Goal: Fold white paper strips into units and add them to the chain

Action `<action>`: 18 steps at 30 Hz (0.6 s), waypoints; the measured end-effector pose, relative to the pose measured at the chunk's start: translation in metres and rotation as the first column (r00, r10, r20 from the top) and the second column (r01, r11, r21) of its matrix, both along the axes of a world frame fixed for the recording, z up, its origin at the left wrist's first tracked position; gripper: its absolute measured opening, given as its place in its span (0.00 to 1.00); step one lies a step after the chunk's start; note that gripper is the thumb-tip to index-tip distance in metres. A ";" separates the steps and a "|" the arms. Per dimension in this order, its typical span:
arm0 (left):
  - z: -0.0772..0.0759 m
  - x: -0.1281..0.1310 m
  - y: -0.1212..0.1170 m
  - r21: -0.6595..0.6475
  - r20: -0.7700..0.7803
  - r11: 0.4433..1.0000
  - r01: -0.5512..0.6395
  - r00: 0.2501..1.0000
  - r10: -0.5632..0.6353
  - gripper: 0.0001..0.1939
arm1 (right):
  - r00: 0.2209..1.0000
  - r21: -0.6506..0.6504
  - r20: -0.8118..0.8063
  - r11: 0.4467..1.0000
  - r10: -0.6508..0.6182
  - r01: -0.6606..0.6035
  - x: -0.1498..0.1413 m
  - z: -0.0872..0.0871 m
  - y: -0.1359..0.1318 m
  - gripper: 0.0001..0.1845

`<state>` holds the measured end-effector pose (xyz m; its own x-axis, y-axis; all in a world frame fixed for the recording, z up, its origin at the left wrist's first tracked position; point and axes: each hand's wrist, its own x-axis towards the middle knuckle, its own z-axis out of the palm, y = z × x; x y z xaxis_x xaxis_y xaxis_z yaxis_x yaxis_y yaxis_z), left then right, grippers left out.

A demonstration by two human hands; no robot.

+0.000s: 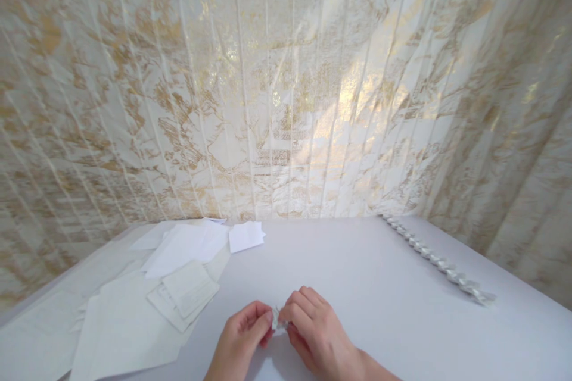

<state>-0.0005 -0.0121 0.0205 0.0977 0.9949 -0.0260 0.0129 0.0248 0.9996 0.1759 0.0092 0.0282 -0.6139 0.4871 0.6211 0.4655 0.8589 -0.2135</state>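
Your left hand [243, 333] and right hand [317, 330] are reaching in from the bottom edge, nearest the camera. Your left thumb and forefinger are pinching one side of a small silvery piece [276, 318], and your right fingertips are closing on its other side; the piece is sitting between both hands, partly hidden by them.

Under your fingers, a smooth, pale white tabletop [348, 274] is spreading out, taking a soft shadow below your hands. Left of your fingers, small cut sheets [190, 289] are lying over larger off-white papers [129, 321], which are overlapping toward the table's left side. Beyond these, brighter white sheets [183, 247] are resting, and a small white paper stack [245, 237] is lying beyond your fingers, slightly left. Right of your fingers and farther away, a silvery braided strip [440, 263] is running diagonally toward the back edge.

Behind everything, a pleated curtain [250, 101] is hanging, showing gold and brown scenery on pale cloth and catching bright light right of centre. The small cut sheets are showing faint marks, too faint for reading.
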 end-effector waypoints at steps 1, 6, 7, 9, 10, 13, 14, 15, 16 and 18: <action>-0.001 -0.001 0.001 -0.008 0.000 1.000 -0.007 1.000 0.007 0.18 | 1.000 -0.017 -0.008 1.000 0.006 -0.006 0.000 0.000 0.000 0.10; -0.011 -0.003 0.009 -0.030 -0.019 1.000 0.003 1.000 -0.004 0.17 | 0.990 -0.109 -0.122 0.990 0.076 -0.089 0.003 -0.003 0.004 0.09; -0.013 -0.003 0.011 -0.032 -0.018 0.999 0.008 1.000 -0.008 0.17 | 0.986 -0.134 -0.143 0.985 0.090 -0.110 0.004 -0.003 0.004 0.09; -0.016 -0.005 0.014 -0.035 -0.009 0.999 0.030 1.000 -0.030 0.16 | 0.978 -0.209 -0.184 0.968 0.100 -0.138 0.005 -0.004 0.005 0.10; -0.017 -0.005 0.015 -0.038 0.000 0.998 0.045 0.999 -0.045 0.16 | 0.973 -0.250 -0.211 0.957 0.098 -0.151 0.005 -0.004 0.006 0.10; -0.019 -0.008 0.017 -0.044 0.013 0.995 0.089 0.996 -0.088 0.18 | 0.944 -0.365 -0.318 0.909 0.083 -0.203 0.004 -0.008 0.007 0.15; -0.019 -0.008 0.017 -0.042 0.012 0.994 0.099 0.995 -0.098 0.18 | 0.931 -0.401 -0.357 0.888 0.078 -0.228 0.003 -0.010 0.007 0.16; -0.019 -0.009 0.017 -0.039 0.010 0.993 0.108 0.994 -0.107 0.19 | 0.917 -0.440 -0.393 0.862 0.067 -0.251 0.003 -0.012 0.008 0.17; -0.019 -0.009 0.017 -0.036 0.007 0.993 0.117 0.993 -0.116 0.19 | 0.906 -0.489 -0.421 0.829 0.048 -0.271 0.002 -0.014 0.009 0.18; -0.019 -0.009 0.016 -0.029 0.000 0.991 0.128 0.992 -0.129 0.20 | 0.891 -0.585 -0.454 0.755 -0.002 -0.296 0.001 -0.017 0.010 0.19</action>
